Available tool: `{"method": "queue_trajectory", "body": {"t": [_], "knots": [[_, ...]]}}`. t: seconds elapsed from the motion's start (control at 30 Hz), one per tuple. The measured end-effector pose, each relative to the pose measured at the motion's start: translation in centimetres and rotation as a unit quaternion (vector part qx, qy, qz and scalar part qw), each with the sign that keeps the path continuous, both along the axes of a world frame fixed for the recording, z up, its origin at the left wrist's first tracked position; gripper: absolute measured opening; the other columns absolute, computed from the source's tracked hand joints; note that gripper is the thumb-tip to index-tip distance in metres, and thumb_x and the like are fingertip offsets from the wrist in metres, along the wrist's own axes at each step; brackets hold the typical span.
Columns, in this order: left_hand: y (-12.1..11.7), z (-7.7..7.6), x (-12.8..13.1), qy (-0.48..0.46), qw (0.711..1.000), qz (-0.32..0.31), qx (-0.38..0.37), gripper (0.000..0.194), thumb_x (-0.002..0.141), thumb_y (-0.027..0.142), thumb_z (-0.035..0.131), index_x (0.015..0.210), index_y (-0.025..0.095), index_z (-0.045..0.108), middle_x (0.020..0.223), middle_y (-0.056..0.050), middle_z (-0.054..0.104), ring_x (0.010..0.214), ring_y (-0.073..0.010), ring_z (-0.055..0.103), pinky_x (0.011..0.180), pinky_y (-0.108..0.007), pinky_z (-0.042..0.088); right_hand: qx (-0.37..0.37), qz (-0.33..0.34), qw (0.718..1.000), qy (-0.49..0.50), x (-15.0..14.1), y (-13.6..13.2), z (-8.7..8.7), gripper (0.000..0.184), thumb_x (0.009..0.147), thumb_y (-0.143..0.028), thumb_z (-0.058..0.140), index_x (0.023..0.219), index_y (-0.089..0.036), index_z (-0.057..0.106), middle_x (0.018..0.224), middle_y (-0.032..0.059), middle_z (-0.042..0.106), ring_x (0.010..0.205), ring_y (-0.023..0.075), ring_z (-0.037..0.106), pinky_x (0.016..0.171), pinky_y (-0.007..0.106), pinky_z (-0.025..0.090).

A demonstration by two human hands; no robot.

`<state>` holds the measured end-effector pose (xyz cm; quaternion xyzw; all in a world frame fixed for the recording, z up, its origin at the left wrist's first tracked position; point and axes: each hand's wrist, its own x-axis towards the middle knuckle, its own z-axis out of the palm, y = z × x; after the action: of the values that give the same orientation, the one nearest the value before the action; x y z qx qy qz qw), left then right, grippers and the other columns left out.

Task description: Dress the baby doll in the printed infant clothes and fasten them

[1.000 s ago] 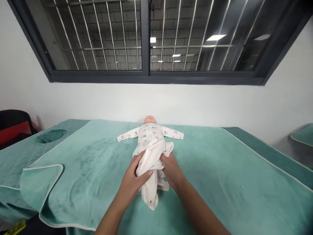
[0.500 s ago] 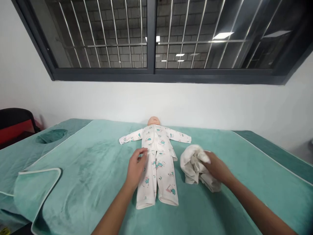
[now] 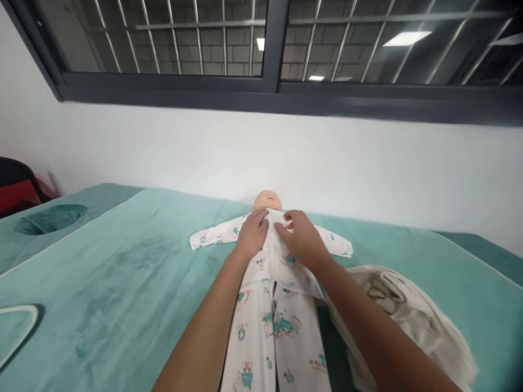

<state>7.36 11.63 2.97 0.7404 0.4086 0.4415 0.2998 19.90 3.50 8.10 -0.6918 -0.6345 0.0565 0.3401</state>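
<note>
A baby doll (image 3: 267, 199) lies on its back, dressed in a white printed long-sleeved top (image 3: 269, 261) and matching trousers (image 3: 251, 332). My left hand (image 3: 253, 233) rests on the upper chest of the top, near the neckline, fingers laid out and holding nothing. Opposite it, my right hand (image 3: 303, 237) is over the other side of the collar, its bent fingers and thumb apart, with no grip visible. A crumpled white cloth (image 3: 429, 321), slightly blurred, is beside the doll, partly behind my right forearm.
A green plush cover (image 3: 122, 305) spreads under everything, with a round hollow (image 3: 51, 219) at the left. A white wall (image 3: 183, 147) and a dark-framed barred window (image 3: 171, 90) stand behind. A red and black chair (image 3: 18, 188) is at the far left.
My right hand has let go of the white cloth and moved up and left to the doll's collar. My left hand has moved from the waist to the chest. The view has come closer.
</note>
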Motion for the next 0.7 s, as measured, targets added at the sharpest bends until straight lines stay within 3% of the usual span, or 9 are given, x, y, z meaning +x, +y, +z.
{"method": "queue_trajectory", "body": {"t": [0.1,0.2,0.3,0.47,0.63,0.7], "knots": [[0.6,-0.3,-0.5,0.018,0.999,-0.022,0.014,0.045,0.089,0.019,0.036,0.128,0.014,0.057,0.143,-0.009,0.051,0.134,-0.0187,0.043,0.117,-0.037,0.029,-0.111,-0.025,0.988,-0.105,-1.6,5.5,-0.1,0.026,0.088,-0.040,0.044,0.091,-0.018,0.058,0.096,0.0136,0.063,0.086,0.0282,0.062,0.069,0.037,0.044],[0.8,-0.1,-0.8,0.033,0.999,-0.028,0.014,0.048,0.086,0.016,0.035,0.129,0.014,0.056,0.141,-0.009,0.052,0.132,-0.0191,0.043,0.116,-0.037,0.030,-0.148,-0.038,0.981,-0.116,-1.4,7.7,-0.4,0.027,0.088,-0.038,0.040,0.078,-0.020,0.056,0.086,0.0123,0.064,0.079,0.0264,0.061,0.063,0.033,0.038],[0.8,0.2,-0.7,0.048,0.998,-0.029,0.018,0.051,0.084,0.014,0.035,0.131,0.017,0.054,0.142,-0.007,0.051,0.133,-0.0190,0.043,0.116,-0.038,0.030,-0.103,-0.033,0.991,-0.080,-0.1,8.4,-1.2,0.025,0.085,-0.038,0.043,0.070,-0.021,0.052,0.079,0.0077,0.064,0.073,0.0220,0.057,0.061,0.030,0.034],[0.4,0.4,-0.4,0.058,0.998,-0.024,0.028,0.048,0.087,0.014,0.035,0.131,0.017,0.055,0.140,-0.007,0.053,0.131,-0.0190,0.044,0.115,-0.037,0.031,-0.014,0.003,0.996,0.092,1.7,8.6,-2.7,0.021,0.080,-0.033,0.047,0.063,-0.021,0.049,0.065,-0.0006,0.059,0.065,0.0152,0.050,0.060,0.027,0.034],[-1.4,0.0,-0.7,0.048,0.997,-0.015,0.062,0.037,0.092,0.019,0.038,0.116,0.024,0.066,0.139,-0.004,0.054,0.132,-0.0186,0.044,0.116,-0.039,0.031,0.114,-0.071,0.966,0.221,1.9,5.8,-3.8,0.021,0.080,-0.037,0.052,0.067,-0.020,0.054,0.065,-0.0033,0.056,0.064,0.0134,0.048,0.064,0.026,0.037],[-2.6,-0.3,-1.1,0.038,0.997,-0.012,0.061,0.033,0.093,0.022,0.042,0.113,0.026,0.067,0.140,-0.003,0.053,0.134,-0.0184,0.042,0.117,-0.040,0.030,0.133,-0.093,0.956,0.243,1.7,3.9,-4.3,0.022,0.081,-0.037,0.053,0.067,-0.020,0.054,0.063,-0.0035,0.055,0.063,0.0135,0.047,0.065,0.026,0.037]]}}
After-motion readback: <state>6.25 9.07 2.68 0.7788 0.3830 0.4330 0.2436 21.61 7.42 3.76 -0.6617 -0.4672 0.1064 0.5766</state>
